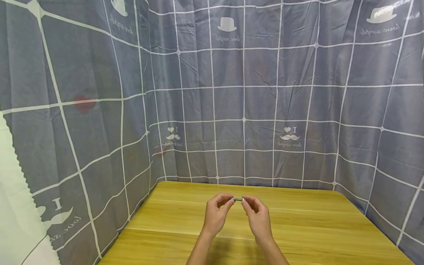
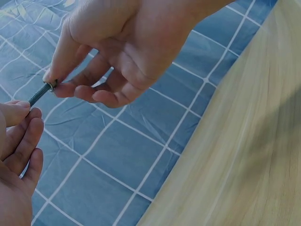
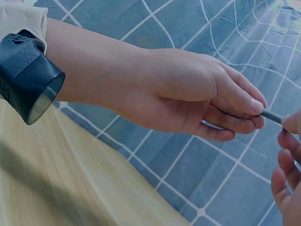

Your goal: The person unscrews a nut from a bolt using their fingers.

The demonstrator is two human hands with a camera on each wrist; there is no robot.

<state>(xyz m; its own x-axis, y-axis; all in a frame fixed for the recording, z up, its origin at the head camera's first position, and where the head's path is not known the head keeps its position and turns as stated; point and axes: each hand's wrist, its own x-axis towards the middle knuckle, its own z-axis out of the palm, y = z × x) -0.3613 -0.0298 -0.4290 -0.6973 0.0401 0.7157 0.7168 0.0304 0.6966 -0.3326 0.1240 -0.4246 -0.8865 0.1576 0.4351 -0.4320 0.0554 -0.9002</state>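
Observation:
Above the table, a small metal threaded bolt (image 1: 237, 199) is held between both hands, lying roughly level in the head view. My left hand (image 1: 216, 214) pinches its left end between thumb and fingertips. At the other end, my right hand (image 1: 259, 219) pinches it the same way. The left wrist view shows the threads of the bolt (image 2: 38, 95) bare between the hands. A wider metal rim sits at the right fingertips there; whether it is the bolt's head or a nut I cannot tell. The fingers cover both ends.
A yellow wood-grain table (image 1: 314, 228) extends beneath the hands. Grey curtain (image 1: 261, 103) with white grid lines encloses it at the back and sides. White cloth (image 1: 20, 206) hangs at the far left. A dark wrist camera (image 3: 30, 75) is strapped to the left forearm.

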